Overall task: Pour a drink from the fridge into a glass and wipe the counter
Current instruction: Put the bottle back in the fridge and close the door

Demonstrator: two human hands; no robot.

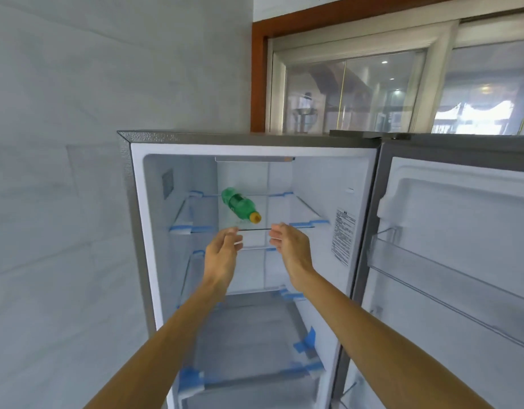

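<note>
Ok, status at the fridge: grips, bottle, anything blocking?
Left grip and right grip empty, near the top shelf front edge. Bottle on its side on that shelf, cap forward, untouched. Nothing between them.

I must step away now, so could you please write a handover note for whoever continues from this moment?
Left hand: open, empty, reaching toward the top shelf.
Right hand: open, empty, alongside it.
Green bottle: lying on its side on the top shelf, yellow cap toward the hands, untouched.
Done: fridge door is open.
Left: grab bottle, pour into a glass, wipe the counter; neither is in view.
</note>
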